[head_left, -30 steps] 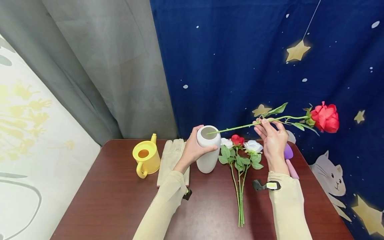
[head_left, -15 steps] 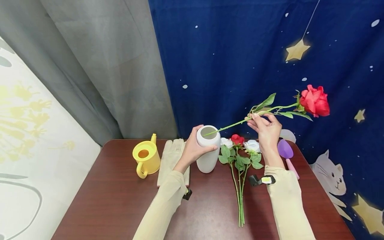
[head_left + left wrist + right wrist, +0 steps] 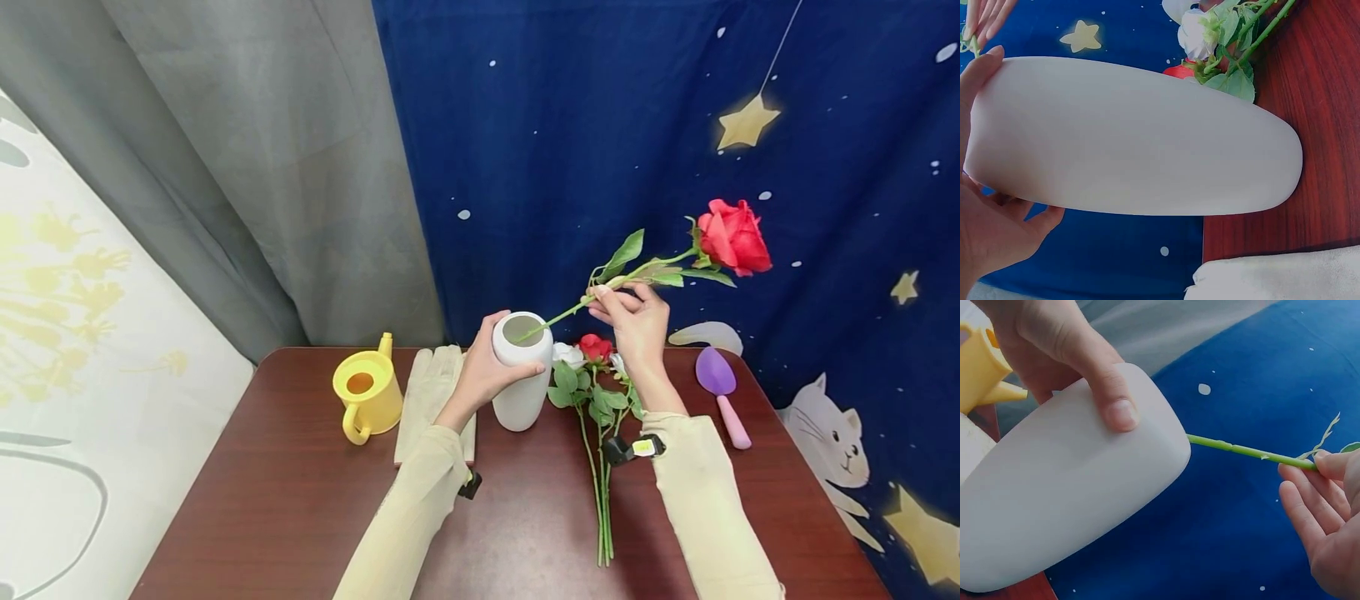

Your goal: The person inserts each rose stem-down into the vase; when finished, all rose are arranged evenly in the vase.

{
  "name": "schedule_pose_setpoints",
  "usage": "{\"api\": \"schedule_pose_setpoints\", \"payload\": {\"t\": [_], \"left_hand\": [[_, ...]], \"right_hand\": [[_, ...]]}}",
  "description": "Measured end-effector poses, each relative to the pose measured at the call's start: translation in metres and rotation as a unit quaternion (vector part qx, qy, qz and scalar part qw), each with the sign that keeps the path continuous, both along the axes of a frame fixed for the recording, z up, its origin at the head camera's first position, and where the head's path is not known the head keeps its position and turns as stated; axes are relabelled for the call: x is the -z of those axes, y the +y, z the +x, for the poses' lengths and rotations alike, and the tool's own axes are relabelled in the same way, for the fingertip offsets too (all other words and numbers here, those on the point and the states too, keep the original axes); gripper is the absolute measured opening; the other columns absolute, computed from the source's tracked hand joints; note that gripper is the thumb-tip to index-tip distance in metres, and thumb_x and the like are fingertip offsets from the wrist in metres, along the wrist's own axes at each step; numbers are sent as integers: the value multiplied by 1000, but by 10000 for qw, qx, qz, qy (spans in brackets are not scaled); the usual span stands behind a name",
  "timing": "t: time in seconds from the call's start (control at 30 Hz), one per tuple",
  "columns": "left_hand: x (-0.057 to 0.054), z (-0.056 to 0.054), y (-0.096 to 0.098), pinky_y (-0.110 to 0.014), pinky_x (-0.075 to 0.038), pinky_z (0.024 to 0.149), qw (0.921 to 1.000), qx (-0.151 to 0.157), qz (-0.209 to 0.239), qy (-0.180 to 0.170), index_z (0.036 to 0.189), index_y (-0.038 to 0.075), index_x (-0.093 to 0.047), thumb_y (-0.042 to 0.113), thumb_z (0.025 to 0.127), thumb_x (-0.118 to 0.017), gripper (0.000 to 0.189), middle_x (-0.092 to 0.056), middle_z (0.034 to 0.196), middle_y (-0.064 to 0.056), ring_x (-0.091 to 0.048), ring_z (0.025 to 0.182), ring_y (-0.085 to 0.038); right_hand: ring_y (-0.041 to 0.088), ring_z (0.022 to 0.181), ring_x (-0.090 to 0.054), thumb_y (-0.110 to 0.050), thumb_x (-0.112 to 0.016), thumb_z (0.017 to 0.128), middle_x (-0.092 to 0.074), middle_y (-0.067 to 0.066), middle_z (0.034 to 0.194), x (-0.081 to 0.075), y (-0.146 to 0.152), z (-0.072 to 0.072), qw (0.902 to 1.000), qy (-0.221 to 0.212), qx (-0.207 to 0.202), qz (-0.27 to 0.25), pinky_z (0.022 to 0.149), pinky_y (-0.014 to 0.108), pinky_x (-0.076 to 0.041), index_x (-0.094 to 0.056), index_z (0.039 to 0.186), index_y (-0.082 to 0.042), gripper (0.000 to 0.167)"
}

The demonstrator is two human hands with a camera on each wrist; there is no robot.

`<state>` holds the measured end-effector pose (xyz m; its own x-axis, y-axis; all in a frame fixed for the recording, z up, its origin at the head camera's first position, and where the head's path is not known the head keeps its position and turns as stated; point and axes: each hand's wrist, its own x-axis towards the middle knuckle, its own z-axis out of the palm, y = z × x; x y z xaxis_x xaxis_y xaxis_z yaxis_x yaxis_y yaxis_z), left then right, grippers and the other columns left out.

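My left hand (image 3: 483, 367) grips the white vase (image 3: 521, 396) near its rim, thumb across the front and fingers behind. The vase stands upright on the table. My right hand (image 3: 637, 329) pinches the green stem of a red rose (image 3: 733, 237) between thumb and fingertips, close to its leaves. The stem slants down to the left, and its lower end is inside the vase mouth. In the right wrist view, the stem (image 3: 1247, 450) runs from the mouth to my pinching fingers (image 3: 1310, 494). How deep the stem end reaches is hard to see.
Right of the vase lie several roses, a red one (image 3: 596, 347) and white ones (image 3: 567, 357), partly behind my right wrist. A purple trowel (image 3: 716, 372) lies farther right. Left of the vase are pale gloves (image 3: 427, 404) and a yellow watering can (image 3: 369, 392).
My right hand has moved left towards the vase, carrying the rose. The bloom has risen and the stem tilts more steeply, its end in the mouth. My left hand and the vase stay put.
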<state>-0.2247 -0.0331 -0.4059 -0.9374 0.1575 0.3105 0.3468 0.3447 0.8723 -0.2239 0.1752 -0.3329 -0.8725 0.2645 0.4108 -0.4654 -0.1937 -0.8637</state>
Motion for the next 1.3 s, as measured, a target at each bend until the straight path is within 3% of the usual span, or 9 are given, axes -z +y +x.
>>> {"api": "schedule_pose_setpoints", "payload": {"t": [0.2,0.37,0.73,0.9,1.03,1.07,1.2,1.27,1.3], "left_hand": [[-1,1,0,-37,-46,83,10000,4,-18,-14,137,20,-35,35,62,-86,91,-51,119,5,-53,101,-12],[-2,2,-2,-38,-46,83,10000,-7,16,25,137,19,-36,33,62,-87,92,-52,119,2,-54,101,-14],[1,1,4,-37,-46,81,10000,41,14,80,137,16,-36,34,62,-86,92,-53,117,2,-54,100,-15],[2,1,4,-37,-46,81,10000,23,43,53,137,18,-36,33,62,-87,91,-52,117,1,-54,100,-15],[2,1,2,-36,-46,81,10000,-4,58,63,137,17,-36,32,62,-87,92,-53,117,1,-54,100,-15],[1,1,2,-36,-46,81,10000,6,67,61,137,17,-36,31,62,-87,91,-53,118,1,-54,100,-14],[1,1,1,-35,-47,80,9999,72,107,51,137,15,-35,32,63,-86,92,-52,118,1,-54,99,-14],[0,1,1,-35,-47,79,9999,113,118,26,138,15,-34,32,63,-86,93,-51,119,1,-55,98,-15],[0,0,1,-35,-48,79,9998,129,132,18,138,16,-34,32,63,-86,93,-52,118,0,-55,98,-15]], "right_hand": [[18,65,-68,7,-64,83,-67,24,81,-12,-15,11,9962,2,-62,869,63,32,-54,-54,93,14,16],[10,61,-66,4,-64,84,-62,34,85,-10,-26,16,9890,-174,-152,1459,65,34,-53,-53,93,13,18],[2,60,-61,-6,-68,84,-65,28,77,-3,-29,20,9694,-171,198,2441,59,23,-51,-60,94,12,22],[22,62,-65,-6,-67,85,-66,26,78,-4,-30,20,9661,-160,121,2572,54,22,-50,-59,95,11,21],[39,67,-64,-5,-66,86,-66,25,80,-6,-35,19,9654,-51,18,2606,57,28,-52,-58,96,12,21],[36,67,-65,-7,-67,85,-67,22,78,-4,-35,16,9619,-36,65,2733,57,26,-52,-60,94,10,20],[21,69,-64,-19,-71,83,-68,8,74,13,-40,0,9262,142,430,3743,63,30,-49,-68,86,-2,17],[19,68,-61,-22,-74,80,-68,4,76,23,-42,-6,9092,252,639,4106,63,31,-46,-70,84,-6,17],[21,70,-59,-21,-75,79,-67,6,77,25,-45,-7,9053,309,670,4183,65,35,-45,-70,84,-5,18]]}}
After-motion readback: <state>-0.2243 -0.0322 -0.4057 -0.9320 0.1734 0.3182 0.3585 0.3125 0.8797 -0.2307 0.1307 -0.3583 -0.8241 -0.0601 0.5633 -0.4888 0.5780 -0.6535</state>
